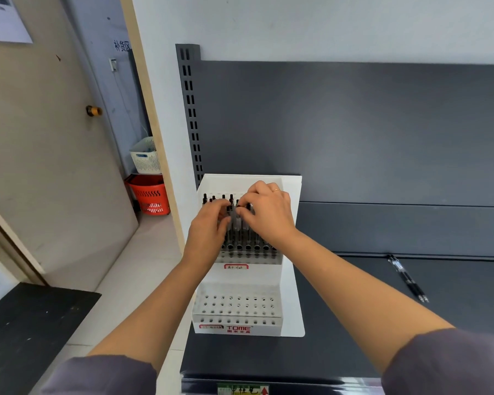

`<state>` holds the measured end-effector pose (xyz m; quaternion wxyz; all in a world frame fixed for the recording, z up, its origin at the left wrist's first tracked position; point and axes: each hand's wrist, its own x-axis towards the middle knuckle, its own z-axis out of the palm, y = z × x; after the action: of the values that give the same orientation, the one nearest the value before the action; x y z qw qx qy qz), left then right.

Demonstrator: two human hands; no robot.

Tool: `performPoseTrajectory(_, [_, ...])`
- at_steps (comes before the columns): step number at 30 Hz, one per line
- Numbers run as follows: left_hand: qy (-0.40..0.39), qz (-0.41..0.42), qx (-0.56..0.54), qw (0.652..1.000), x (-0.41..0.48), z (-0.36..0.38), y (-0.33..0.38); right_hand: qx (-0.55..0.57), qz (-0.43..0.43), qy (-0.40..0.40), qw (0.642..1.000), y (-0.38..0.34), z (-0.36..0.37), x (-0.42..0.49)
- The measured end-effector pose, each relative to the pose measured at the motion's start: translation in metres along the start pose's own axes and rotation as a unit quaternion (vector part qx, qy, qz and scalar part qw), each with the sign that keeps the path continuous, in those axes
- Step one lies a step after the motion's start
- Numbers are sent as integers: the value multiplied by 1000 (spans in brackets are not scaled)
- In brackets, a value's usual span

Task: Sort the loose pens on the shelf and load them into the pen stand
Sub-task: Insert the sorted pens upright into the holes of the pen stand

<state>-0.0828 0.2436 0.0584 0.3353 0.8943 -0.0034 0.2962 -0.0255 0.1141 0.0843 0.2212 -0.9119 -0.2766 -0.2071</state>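
Head view: left hand point(208, 225) and right hand point(268, 212) both pinch the standing pens point(238, 229) in the upper tier of the pen stand point(240, 329). Loading appears under way. Two loose pens point(408, 280) lie well apart on the shelf point(354, 309); the next move likely requires releasing and reaching right.

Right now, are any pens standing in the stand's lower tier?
No, the lower tier shows only empty holes; pens stand in the upper tier.
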Motion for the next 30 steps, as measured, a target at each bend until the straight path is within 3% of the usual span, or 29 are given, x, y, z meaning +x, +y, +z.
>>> performPoseTrajectory(5, [-4,9,0,1000,1,1,2,-32,12,21,999,-2,3,-5])
performPoseTrajectory(11, [36,10,6,999,-3,-5,6,22,7,23,999,3,-5,-10])
performPoseTrajectory(17, [56,106,67,991,0,12,55,26,23,70,997,40,-37,-30])
performPoseTrajectory(23, [-2,162,52,985,-9,80,134,14,59,29,998,122,-90,-79])
performPoseTrajectory(30, [-118,113,1,987,-43,176,205,12,180,-79,980,234,-146,-149])
